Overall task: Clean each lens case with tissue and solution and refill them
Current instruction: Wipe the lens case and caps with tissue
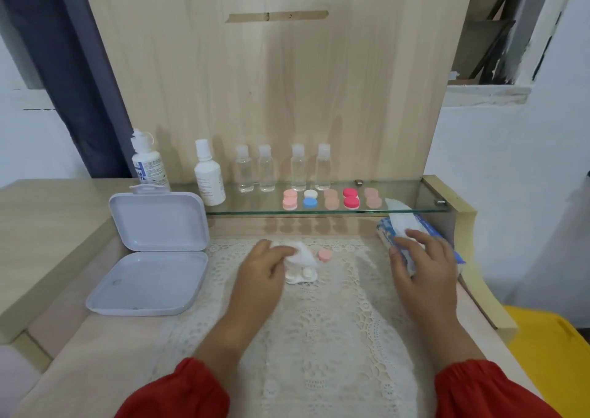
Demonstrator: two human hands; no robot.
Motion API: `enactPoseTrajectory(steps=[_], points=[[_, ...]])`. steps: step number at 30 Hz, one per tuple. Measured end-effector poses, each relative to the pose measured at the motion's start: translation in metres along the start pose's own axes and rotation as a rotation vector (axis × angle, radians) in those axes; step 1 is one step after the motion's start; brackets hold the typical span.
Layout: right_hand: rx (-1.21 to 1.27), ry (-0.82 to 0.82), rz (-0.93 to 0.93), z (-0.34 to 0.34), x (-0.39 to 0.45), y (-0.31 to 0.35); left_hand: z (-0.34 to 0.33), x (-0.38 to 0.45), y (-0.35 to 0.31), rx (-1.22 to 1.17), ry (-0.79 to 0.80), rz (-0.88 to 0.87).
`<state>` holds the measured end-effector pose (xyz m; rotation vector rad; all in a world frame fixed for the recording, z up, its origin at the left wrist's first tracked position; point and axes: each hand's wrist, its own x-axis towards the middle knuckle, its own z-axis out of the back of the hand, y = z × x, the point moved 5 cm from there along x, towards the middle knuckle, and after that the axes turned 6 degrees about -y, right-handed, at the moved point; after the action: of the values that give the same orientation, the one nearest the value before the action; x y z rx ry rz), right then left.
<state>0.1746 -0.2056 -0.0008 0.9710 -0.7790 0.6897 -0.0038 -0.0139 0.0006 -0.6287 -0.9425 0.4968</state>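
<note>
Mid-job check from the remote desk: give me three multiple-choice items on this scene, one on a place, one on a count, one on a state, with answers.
1. Where does the loose pink round cap lie?
A. on the white lace mat
B. on the glass shelf
C. in the box

2. How many small clear plastic bottles stand on the glass shelf?
A. two
B. four
C. six

3. The lavender hinged plastic box is:
A. shut
B. open
C. upside down

Answers: 1 A, the cap sits on the lace beside the white opened lens case. 2 B, four stand in a row. 3 B, its lid stands raised.
</note>
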Motion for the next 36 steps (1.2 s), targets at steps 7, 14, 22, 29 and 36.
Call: enactPoseTrajectory(steps=[7,14,22,29,36], points=[[0.207,0.763,-0.136,-0.066,-0.023,0.067,0.0,0.007,0.024,0.128,0.003,-0.077],[0.273,0.779,-0.275,-0.086,-0.034,0.063,-0.02,0.002,0.021,0.244,0.193,-0.296],[0.307,0.756,-0.367,-0.085,-0.033,0.059,-0.033,-0.012,0.008,0.455,0.307,-0.508],[0.301,0.767,-0.381,-0.085,-0.033,0.059,-0.035,0.006,0.012,0.318,0.35,-0.161],[0.324,0.775,-0.413,-0.085,-0.033,0.058,-0.017,0.017,0.031,-0.216,-0.009,0.318]])
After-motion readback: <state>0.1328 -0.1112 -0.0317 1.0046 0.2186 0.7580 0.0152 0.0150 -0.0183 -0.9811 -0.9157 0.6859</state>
